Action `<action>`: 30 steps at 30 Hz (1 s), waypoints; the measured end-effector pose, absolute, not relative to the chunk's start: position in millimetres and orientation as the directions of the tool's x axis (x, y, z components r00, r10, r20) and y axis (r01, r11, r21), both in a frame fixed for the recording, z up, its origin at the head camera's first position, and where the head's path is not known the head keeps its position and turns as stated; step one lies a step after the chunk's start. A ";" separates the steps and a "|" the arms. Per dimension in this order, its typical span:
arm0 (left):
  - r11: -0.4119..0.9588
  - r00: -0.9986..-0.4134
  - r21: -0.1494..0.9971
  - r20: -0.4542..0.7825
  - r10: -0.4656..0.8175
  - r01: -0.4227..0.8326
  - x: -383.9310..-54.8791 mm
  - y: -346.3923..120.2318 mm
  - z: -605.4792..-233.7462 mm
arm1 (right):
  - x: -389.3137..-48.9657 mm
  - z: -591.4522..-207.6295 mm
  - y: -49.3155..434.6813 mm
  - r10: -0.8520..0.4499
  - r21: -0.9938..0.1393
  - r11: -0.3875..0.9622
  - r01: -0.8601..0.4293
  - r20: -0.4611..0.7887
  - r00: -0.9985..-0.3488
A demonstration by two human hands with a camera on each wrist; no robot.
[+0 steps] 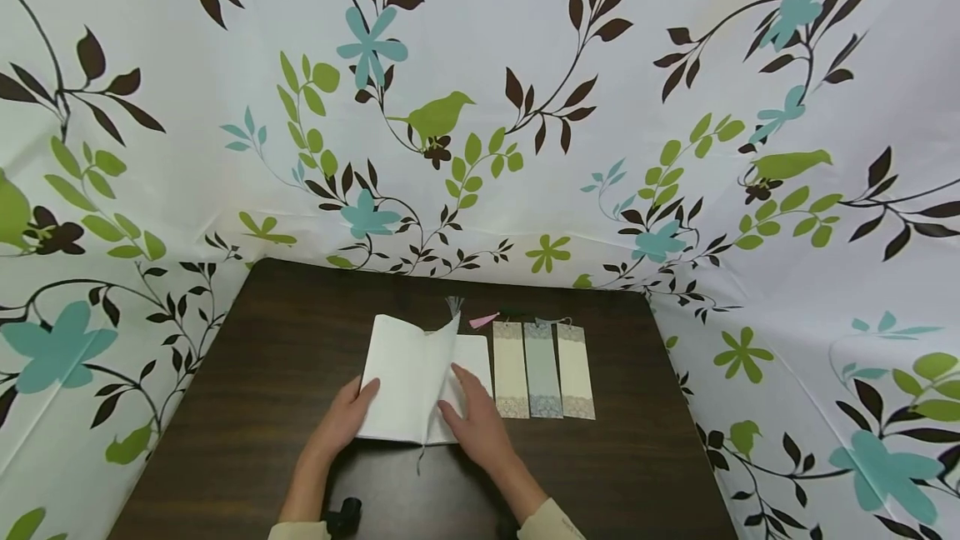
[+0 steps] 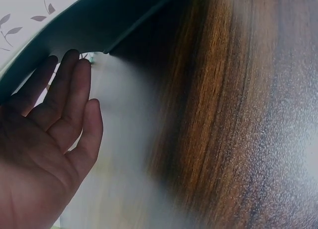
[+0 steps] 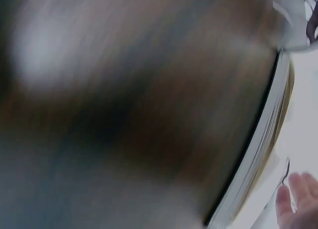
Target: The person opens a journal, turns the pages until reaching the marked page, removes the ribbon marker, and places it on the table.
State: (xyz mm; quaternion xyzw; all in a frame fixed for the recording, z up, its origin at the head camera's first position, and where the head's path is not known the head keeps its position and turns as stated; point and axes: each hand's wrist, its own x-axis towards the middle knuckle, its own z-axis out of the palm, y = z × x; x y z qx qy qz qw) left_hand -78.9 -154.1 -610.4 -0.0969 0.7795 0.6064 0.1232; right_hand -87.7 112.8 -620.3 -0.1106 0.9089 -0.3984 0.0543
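Observation:
An open book (image 1: pixel 393 377) with blank white pages lies on the dark table, one leaf (image 1: pixel 444 373) standing raised near its middle. My left hand (image 1: pixel 343 415) holds the left edge, thumb over the page. Its fingers reach under the dark cover (image 2: pixel 74 33) in the left wrist view. My right hand (image 1: pixel 480 423) is over the right-hand page, fingers loosely extended beside the raised leaf; whether they touch it I cannot tell. A grey tassel (image 1: pixel 454 305) sticks out at the book's top, and a thin ribbon (image 1: pixel 420 461) hangs from its bottom edge.
To the right of the book lie three bookmarks: a cream one (image 1: pixel 510 369), a grey-blue one (image 1: pixel 543 369) and another cream one (image 1: pixel 576 369). A pink tassel (image 1: pixel 483 321) lies above them. Patterned cloth (image 1: pixel 480 215) surrounds the wooden table (image 1: pixel 637 440).

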 end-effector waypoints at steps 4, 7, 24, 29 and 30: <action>0.219 -0.954 0.931 -0.300 0.007 -0.291 -77.1 -154.3 -611.6 | -79.5 -622.1 95.1 -0.384 -0.727 0.646 -0.232 -0.047 -0.922; 0.189 -0.955 0.939 -0.296 0.014 -0.288 -76.9 -154.1 -613.8 | -73.9 -624.0 86.0 -0.450 -0.708 0.645 -0.288 -0.048 -0.892; 0.149 -0.953 0.943 -0.301 0.014 -0.296 -76.1 -155.4 -613.3 | -72.6 -622.7 85.7 -0.528 -0.561 0.703 -0.437 -0.001 -0.849; 0.181 -0.955 0.942 -0.294 0.030 -0.284 -76.2 -157.1 -613.6 | -81.2 -627.9 103.8 -0.518 -0.458 0.760 -0.461 0.001 -0.856; 0.183 -0.955 0.941 -0.295 0.032 -0.285 -76.2 -157.1 -613.1 | -83.0 -628.7 108.2 -0.516 -0.436 0.773 -0.461 -0.010 -0.856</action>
